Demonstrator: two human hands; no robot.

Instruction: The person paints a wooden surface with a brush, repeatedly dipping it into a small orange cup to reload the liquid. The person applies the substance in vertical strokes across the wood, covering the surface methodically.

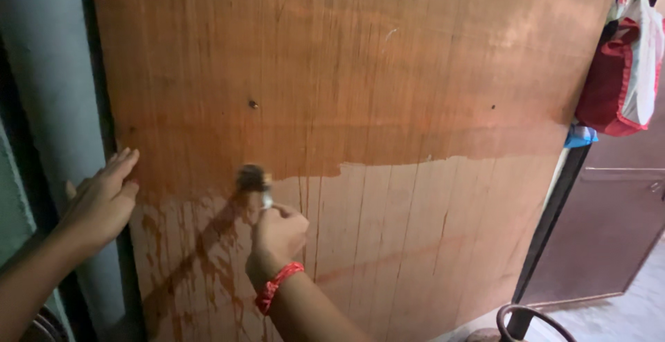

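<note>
My right hand (277, 235) grips the light, stiff-handled brush (253, 179) low on its handle against the plywood board (388, 93), bristles at its stained lower-left part, while my open left hand (100, 200) steadies the board's left edge.

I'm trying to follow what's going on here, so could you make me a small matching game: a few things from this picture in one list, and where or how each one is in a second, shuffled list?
Things:
1. left hand
2. brush
3. red and white bag
4. upper part of the wooden board

Places or states:
A. hanging at the top right
B. coated in darker reddish-brown stain
C. flat against the board's left edge
D. held in the right hand, against the board

Pairs: 1-C, 2-D, 3-A, 4-B
</note>
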